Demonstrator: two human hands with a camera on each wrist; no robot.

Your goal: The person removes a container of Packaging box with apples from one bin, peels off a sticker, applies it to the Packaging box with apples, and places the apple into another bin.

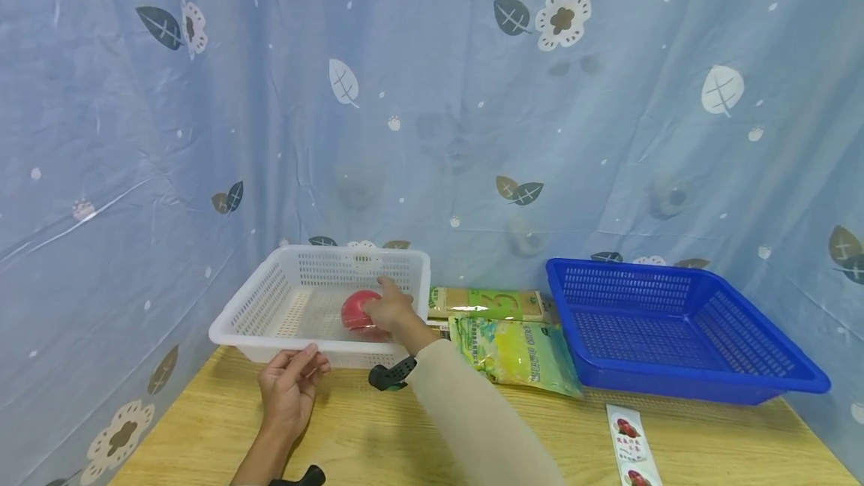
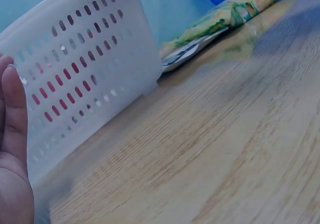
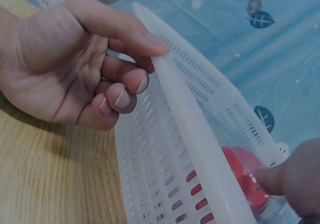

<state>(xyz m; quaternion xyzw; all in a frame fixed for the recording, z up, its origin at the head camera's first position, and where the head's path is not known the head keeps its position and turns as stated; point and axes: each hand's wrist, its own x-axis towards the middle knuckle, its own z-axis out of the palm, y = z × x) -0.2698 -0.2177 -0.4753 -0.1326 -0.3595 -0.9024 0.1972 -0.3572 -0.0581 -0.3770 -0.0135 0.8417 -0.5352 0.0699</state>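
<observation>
Our left hand (image 1: 286, 387) pinches the white basket's (image 1: 259, 342) near rim, which we should brace lightly. Inside, our right hand (image 1: 394, 312) touches the red item (image 1: 355, 313); we cannot tell whether its fingers close. Best handle it gently.

Red colours the rounded item (image 1: 356, 310) at the right fingers (image 1: 375, 309); the slotted basket (image 1: 250, 340) around them is white. To their right, a packet (image 1: 516, 355) mixes yellow and green, and a mesh basket (image 1: 675, 379) is deep blue. Beyond them, the blue curtain (image 1: 432, 36) bears white flowers and brown, grey and white leaves; the table (image 1: 385, 441) is yellowish woodgrain.
</observation>
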